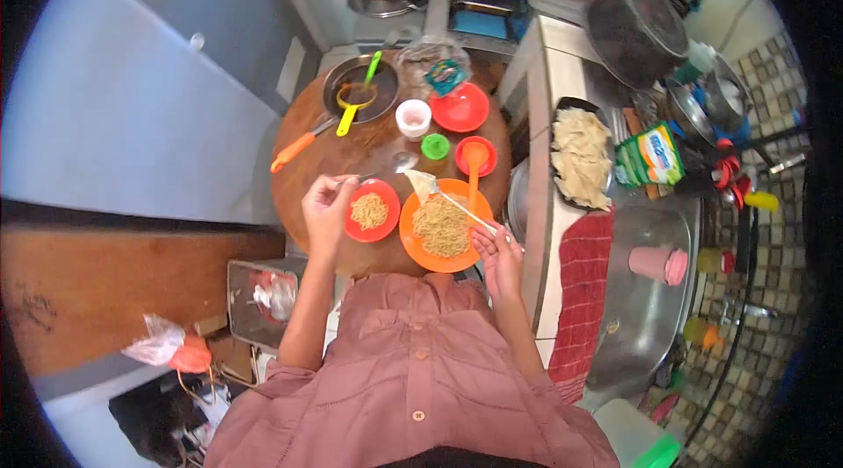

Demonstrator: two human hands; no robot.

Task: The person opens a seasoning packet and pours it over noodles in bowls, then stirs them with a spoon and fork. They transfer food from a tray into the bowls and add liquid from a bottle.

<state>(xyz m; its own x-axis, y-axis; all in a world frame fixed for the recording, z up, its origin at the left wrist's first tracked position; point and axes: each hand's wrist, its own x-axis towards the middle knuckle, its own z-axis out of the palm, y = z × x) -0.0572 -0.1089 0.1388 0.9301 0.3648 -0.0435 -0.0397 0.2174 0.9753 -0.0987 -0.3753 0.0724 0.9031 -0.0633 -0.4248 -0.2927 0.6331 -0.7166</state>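
Observation:
My left hand (325, 205) pinches the thin handle of a metal spoon (405, 162), whose bowl reaches over the table beyond a small red plate of noodles (370, 211). My right hand (498, 255) grips the long silver handle of what looks like a fork (465, 211); its tip meets a pale, folded sheet of dough (421, 183). That sheet is at the far rim of an orange plate (409, 244) heaped with noodles (442, 226). An orange spoon (475, 161) extends from a red bowl (489, 167) toward the orange plate.
On the round wooden table (294, 117) stand a pan (386, 99) with a yellow strainer (355, 99), a white cup (413, 118), a green lid (435, 147) and a red plate (460, 108). At right, a black tray of dough sheets (581, 156) sits beside the sink (641, 319).

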